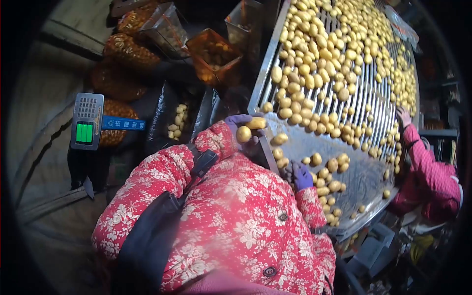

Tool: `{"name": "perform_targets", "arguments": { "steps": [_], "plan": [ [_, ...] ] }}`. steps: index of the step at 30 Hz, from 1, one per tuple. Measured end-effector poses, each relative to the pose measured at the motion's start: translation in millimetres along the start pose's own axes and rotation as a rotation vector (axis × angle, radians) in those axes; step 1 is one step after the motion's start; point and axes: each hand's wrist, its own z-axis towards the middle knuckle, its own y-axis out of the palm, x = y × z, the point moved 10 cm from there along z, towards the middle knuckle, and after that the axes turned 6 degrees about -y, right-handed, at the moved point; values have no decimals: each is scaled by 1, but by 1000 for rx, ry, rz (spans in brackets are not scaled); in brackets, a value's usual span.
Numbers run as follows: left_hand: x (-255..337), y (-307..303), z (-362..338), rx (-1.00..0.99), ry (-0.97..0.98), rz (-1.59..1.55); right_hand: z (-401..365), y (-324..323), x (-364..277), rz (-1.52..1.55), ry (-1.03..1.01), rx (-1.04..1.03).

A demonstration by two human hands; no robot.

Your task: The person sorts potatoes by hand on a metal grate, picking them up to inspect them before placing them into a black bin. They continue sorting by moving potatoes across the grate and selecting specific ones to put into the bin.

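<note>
Sleeves (162, 174) of a red floral jacket (236, 231) lead to two hands in purple gloves at the near edge of a sheet-metal tray (361, 196). The left hand (242, 127), near the tray's left corner, is closed around two potatoes, an oblong potato (256, 123) above a round potato (243, 134). The right hand (300, 176) reaches over the near edge, among loose potatoes (322, 183); whether its fingers grip one, I cannot tell. A loose cluster of them runs along that edge toward the tray's right corner, and a few more lie between the two hands. Left of the person, a black-lined container (160, 118) stands open with potatoes inside. Beyond it to the left are a weighing-scale display (88, 120) with a lit green screen and a filled orange mesh sack (115, 109), partly behind a blue label strip (123, 123). Past the tray's far edge, a metal bar grate (267, 63) carries many potatoes, packed densely toward its far end, with bars showing between them in the middle. At its right edge, a co-worker's hand (404, 117), below a pink sleeve (420, 152), is by the potatoes. Farther off, left of the grate, stand an orange crate (206, 44) and a clear crate (164, 24).
</note>
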Motion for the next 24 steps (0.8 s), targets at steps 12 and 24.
{"name": "perform_targets", "arguments": {
  "steps": [12, 24],
  "plan": [
    [165, -175, 80, 473, 189, -55, -11, 16, 31, 682, 523, 88],
    [124, 72, 83, -515, -131, 354, -178, -37, 57, 649, 710, 394]
  ]
}}
